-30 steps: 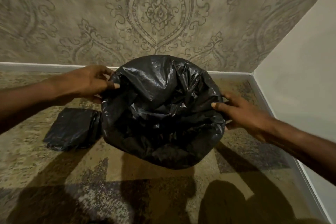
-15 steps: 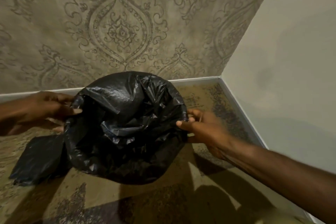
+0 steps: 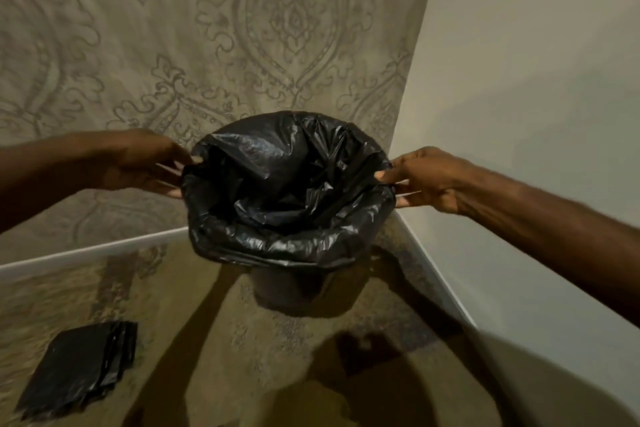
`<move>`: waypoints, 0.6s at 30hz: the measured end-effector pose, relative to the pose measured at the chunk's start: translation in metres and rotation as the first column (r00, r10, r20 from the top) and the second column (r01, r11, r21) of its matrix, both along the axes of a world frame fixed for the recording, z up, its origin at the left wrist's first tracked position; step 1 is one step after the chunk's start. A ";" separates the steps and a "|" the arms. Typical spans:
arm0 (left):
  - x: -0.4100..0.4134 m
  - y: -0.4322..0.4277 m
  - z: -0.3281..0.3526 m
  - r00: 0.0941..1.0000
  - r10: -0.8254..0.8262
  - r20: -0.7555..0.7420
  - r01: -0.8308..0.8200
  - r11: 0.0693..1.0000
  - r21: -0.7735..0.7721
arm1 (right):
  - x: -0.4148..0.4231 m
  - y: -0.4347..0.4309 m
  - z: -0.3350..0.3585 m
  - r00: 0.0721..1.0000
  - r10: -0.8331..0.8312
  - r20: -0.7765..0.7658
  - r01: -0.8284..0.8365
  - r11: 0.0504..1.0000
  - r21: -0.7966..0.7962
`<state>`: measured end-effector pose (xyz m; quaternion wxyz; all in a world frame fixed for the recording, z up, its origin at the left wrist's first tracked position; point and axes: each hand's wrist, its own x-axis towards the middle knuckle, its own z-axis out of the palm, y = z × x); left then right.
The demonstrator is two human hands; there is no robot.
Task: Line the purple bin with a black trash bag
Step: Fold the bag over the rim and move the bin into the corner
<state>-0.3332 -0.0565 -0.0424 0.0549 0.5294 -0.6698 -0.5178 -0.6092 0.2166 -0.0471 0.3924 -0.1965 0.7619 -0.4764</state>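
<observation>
A black trash bag (image 3: pixel 287 191) sits inside the bin, its mouth folded out over the rim all the way round. Only the bin's (image 3: pixel 287 291) lower part shows under the fold; it looks dark in this light. The bin appears lifted off the carpet, near the corner of the room. My left hand (image 3: pixel 145 163) pinches the bag's edge at the left of the rim. My right hand (image 3: pixel 422 177) pinches the edge at the right of the rim.
A flat stack of folded black bags (image 3: pixel 79 367) lies on the carpet at the lower left. A patterned wall (image 3: pixel 207 45) stands behind and a plain wall (image 3: pixel 519 80) on the right, with white skirting (image 3: pixel 86 253) along the floor.
The bin and bag have risen and shifted toward the corner with both hands still on the rim. The stack of folded bags now lies farther below and to the left.
</observation>
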 end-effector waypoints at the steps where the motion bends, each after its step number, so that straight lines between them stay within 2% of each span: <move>1: -0.020 0.010 0.015 1.000 -0.022 -0.019 0.022 1.000 -0.005 | -0.015 0.006 0.013 0.999 -0.017 -0.031 0.017 1.000 0.008; 4: -0.072 0.027 0.040 0.995 -0.057 -0.083 0.057 0.998 0.003 | -0.059 0.014 0.036 0.992 -0.059 -0.110 0.063 0.997 0.033; 8: -0.138 0.023 0.038 0.987 -0.090 -0.136 0.091 0.996 -0.004 | -0.112 0.015 0.044 0.976 -0.124 -0.180 0.132 0.991 0.037; 13: -0.210 0.009 -0.005 0.982 -0.151 -0.114 0.152 0.988 0.002 | -0.152 0.008 0.006 0.935 -0.189 -0.301 0.244 0.957 0.155; 18: -0.260 -0.018 -0.059 0.976 -0.204 -0.072 0.204 0.979 -0.016 | -0.179 -0.014 -0.044 0.904 -0.225 -0.363 0.310 0.931 0.195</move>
